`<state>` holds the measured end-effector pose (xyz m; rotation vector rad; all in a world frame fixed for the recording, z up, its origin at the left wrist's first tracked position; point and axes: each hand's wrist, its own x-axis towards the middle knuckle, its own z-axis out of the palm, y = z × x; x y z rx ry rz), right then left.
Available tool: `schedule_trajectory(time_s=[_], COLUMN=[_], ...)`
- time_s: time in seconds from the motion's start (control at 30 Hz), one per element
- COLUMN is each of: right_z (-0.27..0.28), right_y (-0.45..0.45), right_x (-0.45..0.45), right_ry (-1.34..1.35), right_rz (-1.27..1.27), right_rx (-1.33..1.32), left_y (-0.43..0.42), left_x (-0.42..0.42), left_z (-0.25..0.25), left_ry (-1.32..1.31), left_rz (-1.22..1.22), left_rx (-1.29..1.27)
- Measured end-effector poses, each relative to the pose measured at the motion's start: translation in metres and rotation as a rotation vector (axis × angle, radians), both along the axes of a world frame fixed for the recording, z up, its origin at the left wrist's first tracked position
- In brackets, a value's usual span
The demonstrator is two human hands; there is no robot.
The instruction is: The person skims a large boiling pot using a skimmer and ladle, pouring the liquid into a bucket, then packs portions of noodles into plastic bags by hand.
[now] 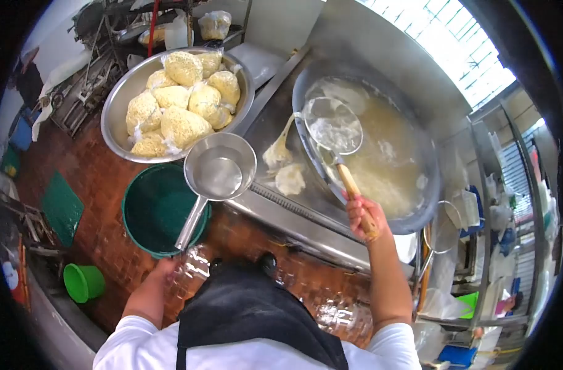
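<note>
My right hand (363,217) is wrapped around the wooden handle of a round mesh strainer (335,126). The strainer's head is over the near side of a large pot (430,185) of cloudy, foamy liquid. Just beyond my left hand (164,269) is the handle end of a metal dipper (198,225), whose bowl is near the stove edge. My left fingers are blurred, so whether they touch that handle is unclear. A metal basin (118,137) on the far left holds several plastic bags of yellowish noodles (186,126).
A dark green bucket (133,213) stands below the dipper. Wet cloths (289,179) lie on the metal stove top beside the pot. A bright green pail (84,282) is on the wet tiled floor at left. Shelves (488,216) line the right side.
</note>
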<state>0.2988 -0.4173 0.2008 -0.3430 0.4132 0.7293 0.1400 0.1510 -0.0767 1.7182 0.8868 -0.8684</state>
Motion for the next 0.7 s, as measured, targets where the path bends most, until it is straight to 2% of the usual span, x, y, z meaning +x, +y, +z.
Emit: schedule_trajectory(time_s=[0.1,0.13,0.23,0.3,0.33,0.43,0.47,0.53,0.6,0.7], right_z=[0.004,0.009,0.031,0.036,0.033,0.011,-0.006,-0.016,-0.015,-0.020], right_y=[0.013,0.019,0.047,0.061,0.068,0.075,0.071,0.075,0.090,0.088], right_x=[-0.017,-0.029,-0.070,-0.096,-0.110,-0.156,-0.170,-0.188,-0.202,-0.217], right_ry=[-0.074,-0.098,-0.218,-0.172,-0.189,-0.243,-0.261,-0.344,-0.472,-0.691], right_rz=[-0.018,-0.027,0.029,0.085,0.045,-0.039,-0.050,-0.089,-0.150,-0.034], right_rx=[-0.111,-0.175,-0.724,-0.981,-1.044,-1.223,-1.278,-1.426,-1.611,-1.939], left_y=[0.018,0.022,0.036,0.041,0.042,0.028,0.019,0.016,0.005,0.006], left_x=[-0.017,-0.026,-0.040,-0.046,-0.048,-0.035,-0.026,-0.021,-0.007,0.010], left_z=[-0.004,-0.013,-0.039,-0.051,-0.056,-0.050,-0.024,-0.047,-0.033,-0.032], left_ry=[0.094,0.057,0.164,0.152,0.147,0.099,0.153,0.093,0.061,-0.031], left_rz=[0.086,0.034,0.026,0.020,0.019,-0.244,-0.266,-0.287,-0.286,-0.332], left_rx=[-0.041,0.044,0.073,0.035,0.015,0.147,0.107,0.098,0.116,0.051])
